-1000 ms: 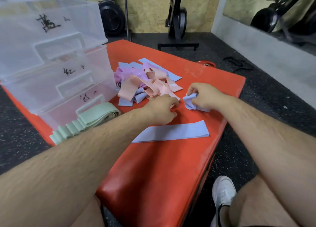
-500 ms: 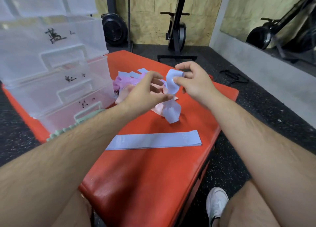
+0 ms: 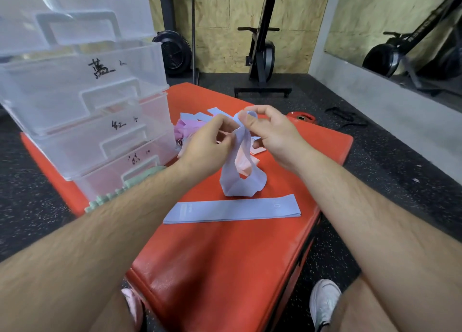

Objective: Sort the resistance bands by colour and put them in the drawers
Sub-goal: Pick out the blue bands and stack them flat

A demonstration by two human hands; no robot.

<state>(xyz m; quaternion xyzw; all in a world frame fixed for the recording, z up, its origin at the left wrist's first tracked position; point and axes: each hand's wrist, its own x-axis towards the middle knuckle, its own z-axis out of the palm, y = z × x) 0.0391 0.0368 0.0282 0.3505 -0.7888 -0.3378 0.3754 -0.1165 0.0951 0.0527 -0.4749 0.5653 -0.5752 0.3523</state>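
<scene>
Both hands up over the red surface [image 3: 225,269], working one blue band [image 3: 236,181] between them. Right hand [image 3: 271,134] pinches the top of the band with thumb and fingertips, left hand [image 3: 207,142] has its fingers curled on the band's left edge just below. The band hangs twisted in a loose loop, and its lower end seems to touch the surface. A second blue band [image 3: 232,209] lies flat and straight on the surface, just in front of the hanging one and not held. Mixed pile of bands [image 3: 186,129], pink, purple and blue, sits behind the hands, partly hidden by them; a pink band [image 3: 241,162] shows through the loop. Green bands [image 3: 142,177] are stacked by the lowest drawer, partly covered by the left forearm. Clear plastic drawers [image 3: 87,94] stand stacked at the left of the surface, pushed in, with handwritten marks on the fronts. Shoe [image 3: 323,301] on the dark floor, lower right
</scene>
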